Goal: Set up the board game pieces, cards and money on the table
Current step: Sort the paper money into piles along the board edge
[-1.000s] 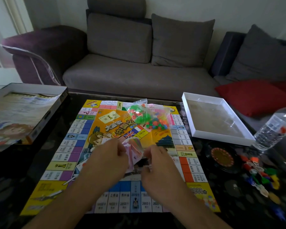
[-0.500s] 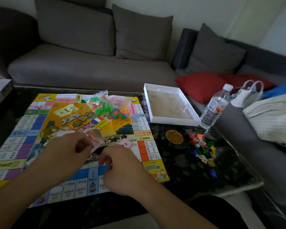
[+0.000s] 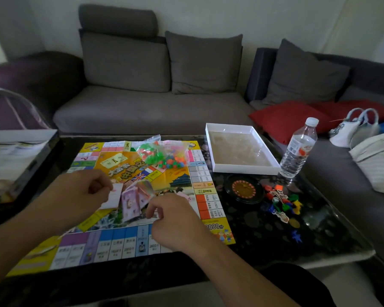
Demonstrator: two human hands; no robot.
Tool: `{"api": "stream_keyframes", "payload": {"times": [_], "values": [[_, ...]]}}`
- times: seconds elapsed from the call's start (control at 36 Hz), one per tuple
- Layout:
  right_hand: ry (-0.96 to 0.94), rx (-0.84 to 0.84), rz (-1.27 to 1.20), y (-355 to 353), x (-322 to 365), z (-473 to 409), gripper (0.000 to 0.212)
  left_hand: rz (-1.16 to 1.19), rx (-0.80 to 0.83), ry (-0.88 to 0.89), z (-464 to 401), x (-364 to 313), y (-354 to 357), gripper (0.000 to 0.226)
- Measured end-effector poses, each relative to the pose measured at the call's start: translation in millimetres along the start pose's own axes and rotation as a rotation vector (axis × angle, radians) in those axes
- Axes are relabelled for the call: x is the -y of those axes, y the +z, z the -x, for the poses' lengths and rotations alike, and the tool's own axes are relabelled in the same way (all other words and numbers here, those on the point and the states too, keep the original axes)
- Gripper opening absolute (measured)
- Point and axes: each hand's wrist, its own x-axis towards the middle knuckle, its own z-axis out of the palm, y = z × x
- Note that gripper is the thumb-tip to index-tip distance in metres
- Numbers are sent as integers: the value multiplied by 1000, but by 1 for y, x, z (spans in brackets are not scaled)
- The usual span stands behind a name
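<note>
Pinching a white card (image 3: 114, 196), the left hand (image 3: 80, 193) flanks the purple money (image 3: 131, 203); the right hand (image 3: 175, 220) grips its other edge.

A single head-worn wide-angle camera looks forward and down from the seated person, close over the table (image 3: 264, 247). It faces the sofa (image 3: 151, 111) beyond; no second view.

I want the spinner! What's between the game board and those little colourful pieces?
In the head view, the round black spinner sits between the game board and the colourful pieces.
</note>
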Motion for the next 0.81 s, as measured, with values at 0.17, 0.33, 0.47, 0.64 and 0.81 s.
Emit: {"api": "stream_keyframes", "payload": {"times": [0.17, 0.33, 0.47, 0.64, 0.81], "values": [[5, 19, -37, 0, 2, 4, 33, -18, 5, -22, 21, 3, -14, 15], [-1, 22, 10, 3, 4, 8, 33, -16, 21, -35, 35, -9, 3, 17], [13, 6, 81, -1, -5, 11, 32, 5, 41, -11, 28, -26, 32, 18], [63, -1, 93, -6, -16, 10, 32, 55, 76, 0, 11, -36, 55, 21], [116, 16, 96, -5, -20, 4, 33, 76, 60, -21, 2, -11, 58, 19]]}}
